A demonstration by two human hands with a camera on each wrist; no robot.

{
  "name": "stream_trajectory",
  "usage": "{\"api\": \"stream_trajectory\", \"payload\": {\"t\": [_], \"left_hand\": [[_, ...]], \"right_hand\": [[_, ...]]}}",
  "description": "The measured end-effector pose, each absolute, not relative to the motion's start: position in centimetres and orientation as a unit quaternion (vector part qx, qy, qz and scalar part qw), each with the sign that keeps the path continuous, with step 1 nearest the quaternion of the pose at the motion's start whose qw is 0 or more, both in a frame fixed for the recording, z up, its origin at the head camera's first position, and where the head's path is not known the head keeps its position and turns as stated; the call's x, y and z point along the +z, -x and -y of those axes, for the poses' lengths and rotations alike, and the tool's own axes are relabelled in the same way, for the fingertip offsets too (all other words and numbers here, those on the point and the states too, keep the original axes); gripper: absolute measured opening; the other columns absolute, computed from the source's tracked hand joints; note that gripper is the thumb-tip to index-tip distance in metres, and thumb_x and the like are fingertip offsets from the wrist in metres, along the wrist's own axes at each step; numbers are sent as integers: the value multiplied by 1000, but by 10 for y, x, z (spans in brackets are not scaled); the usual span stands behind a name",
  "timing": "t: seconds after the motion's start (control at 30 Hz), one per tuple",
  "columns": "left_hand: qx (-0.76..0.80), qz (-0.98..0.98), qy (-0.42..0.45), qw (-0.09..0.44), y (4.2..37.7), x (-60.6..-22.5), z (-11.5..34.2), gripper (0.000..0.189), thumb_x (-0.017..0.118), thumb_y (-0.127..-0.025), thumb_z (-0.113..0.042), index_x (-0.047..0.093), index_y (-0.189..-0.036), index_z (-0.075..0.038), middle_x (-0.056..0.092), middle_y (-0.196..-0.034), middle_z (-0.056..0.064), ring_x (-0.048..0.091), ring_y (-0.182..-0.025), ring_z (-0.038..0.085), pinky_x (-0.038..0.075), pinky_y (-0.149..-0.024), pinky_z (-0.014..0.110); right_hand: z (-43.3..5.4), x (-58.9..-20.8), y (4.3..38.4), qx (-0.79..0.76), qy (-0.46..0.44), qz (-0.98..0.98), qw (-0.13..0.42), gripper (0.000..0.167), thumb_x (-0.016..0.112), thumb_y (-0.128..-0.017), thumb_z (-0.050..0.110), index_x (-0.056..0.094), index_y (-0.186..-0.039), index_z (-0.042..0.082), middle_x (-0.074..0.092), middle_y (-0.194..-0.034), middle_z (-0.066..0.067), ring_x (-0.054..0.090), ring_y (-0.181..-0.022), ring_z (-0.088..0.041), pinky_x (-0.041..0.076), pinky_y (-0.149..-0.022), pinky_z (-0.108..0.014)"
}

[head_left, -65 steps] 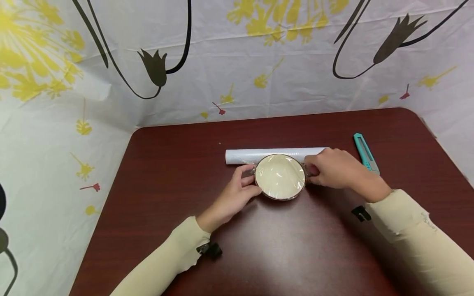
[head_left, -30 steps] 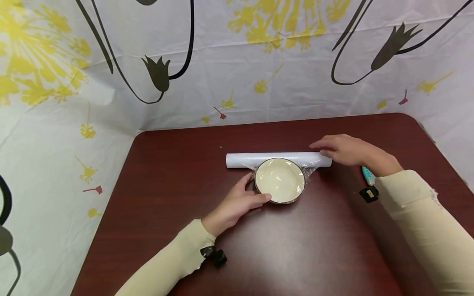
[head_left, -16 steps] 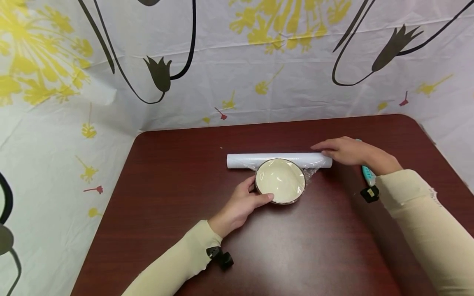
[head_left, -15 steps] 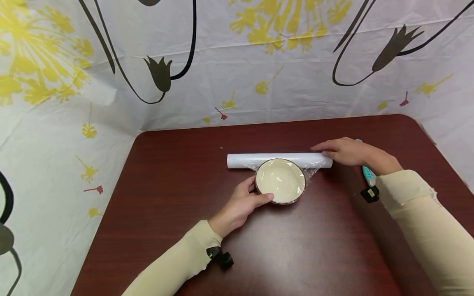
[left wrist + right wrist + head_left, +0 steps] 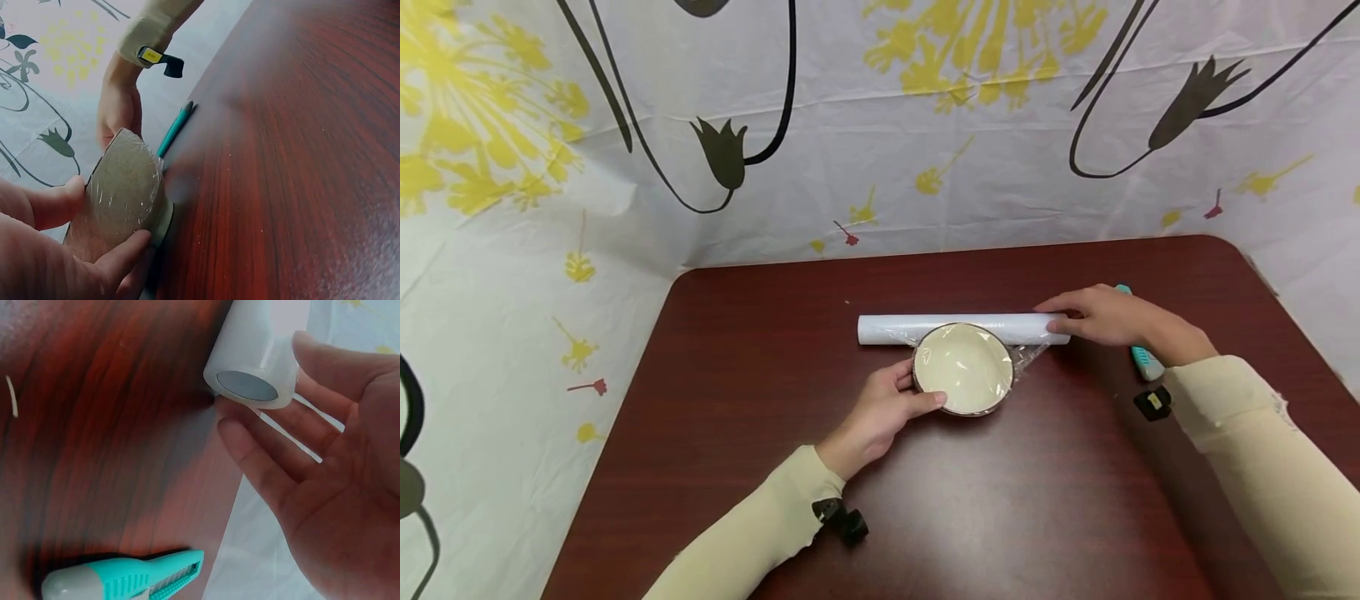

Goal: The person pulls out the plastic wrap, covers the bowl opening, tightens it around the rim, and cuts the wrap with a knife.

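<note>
A cream-coloured bowl (image 5: pixel 964 367) with a dark rim is covered in clear plastic wrap. My left hand (image 5: pixel 878 414) holds its left side, thumb over the rim and fingers around the wall. Seen from the left wrist, the film clings in creases to the bowl's outer wall (image 5: pixel 122 187). Just behind lies a white roll of plastic wrap (image 5: pixel 887 330), partly hidden by the bowl; loose film bunches at the bowl's right side. My right hand (image 5: pixel 1112 315) holds the roll's right end, thumb on the near side and fingers on the far side; the right wrist view shows its hollow core.
A teal utility knife (image 5: pixel 1146 364) lies on the dark red table (image 5: pixel 760 358), partly covered by the right hand and wrist. White patterned cloth (image 5: pixel 820 150) hangs behind the table's back edge and along the left side.
My right hand has left the bowl's right side and moved back to the roll's right end, its thumb now lower on it. The left thumb has slid farther over the bowl's rim.
</note>
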State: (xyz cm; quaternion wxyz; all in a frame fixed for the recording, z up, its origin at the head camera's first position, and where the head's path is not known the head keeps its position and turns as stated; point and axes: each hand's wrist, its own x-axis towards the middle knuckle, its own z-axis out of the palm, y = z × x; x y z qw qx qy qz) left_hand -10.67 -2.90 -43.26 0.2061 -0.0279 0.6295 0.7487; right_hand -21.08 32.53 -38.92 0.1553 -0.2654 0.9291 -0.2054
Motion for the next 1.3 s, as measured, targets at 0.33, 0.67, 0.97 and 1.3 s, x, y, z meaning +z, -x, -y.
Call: {"api": "stream_trajectory", "payload": {"t": [0.33,0.67,0.97,1.3], "left_hand": [[749,-625,23,220,109,-432,34,69,74,-96,13,44,-158,16,67,-139,33,69,-110,21,61,-102,33],[751,-617,12,235,113,-435,39,68,69,-99,14,39,-160,18,62,-145,36,68,-115,22,59,-105,34],[750,-615,1,244,117,-433,45,65,65,-101,14,38,-160,18,59,-148,38,68,-116,24,58,-108,37],[745,-616,-7,258,122,-433,52,65,62,-103,14,36,-161,17,56,-151,38,67,-120,25,56,-111,39]], "right_hand": [[-322,-394,195,-166,255,-946,113,35,72,-109,18,72,-136,-6,78,-119,-16,67,-89,-18,57,-78,-46],[-323,-402,174,-147,234,-959,61,37,76,-106,22,73,-129,-8,79,-108,-14,65,-80,-15,56,-72,-43],[-321,-406,158,-153,209,-965,26,36,78,-101,21,73,-121,-8,77,-104,-14,67,-82,-21,58,-74,-50],[-311,-410,139,-163,154,-975,1,42,76,-97,25,72,-119,-11,77,-102,-21,71,-84,-33,59,-75,-61]]}}
